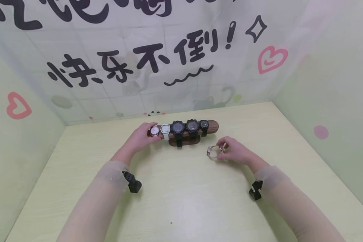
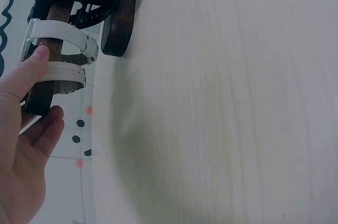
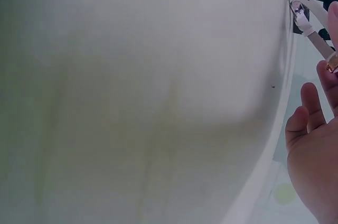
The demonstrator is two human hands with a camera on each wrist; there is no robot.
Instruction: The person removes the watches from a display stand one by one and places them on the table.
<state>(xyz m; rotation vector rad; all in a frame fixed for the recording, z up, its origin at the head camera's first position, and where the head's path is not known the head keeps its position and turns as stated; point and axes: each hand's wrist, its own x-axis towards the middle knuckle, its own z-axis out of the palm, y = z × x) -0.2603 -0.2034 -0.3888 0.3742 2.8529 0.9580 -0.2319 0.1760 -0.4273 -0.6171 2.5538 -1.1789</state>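
Note:
A dark wooden watch stand point(image 1: 213, 126) holds a row of watches: a round-faced one on a white strap point(image 1: 154, 130), a squarish white one point(image 1: 165, 128), and several black ones point(image 1: 192, 126). My left hand point(image 1: 140, 137) grips the stand's left end. In the left wrist view its thumb lies on the bar beside the white straps and its fingers point(image 2: 50, 129) reach round the bar's end. Right of the stand, my right hand point(image 1: 235, 152) pinches a pale-strapped watch point(image 1: 209, 151) between thumb and fingers. Its strap point(image 3: 318, 43) forms a loop.
The stand's oval base point(image 1: 184, 141) sits on the pale wooden table point(image 1: 181, 195) toward the back. A printed backdrop point(image 1: 124, 101) rises behind it, with side panels at left and right. Both wrists wear small black devices point(image 1: 134, 184).

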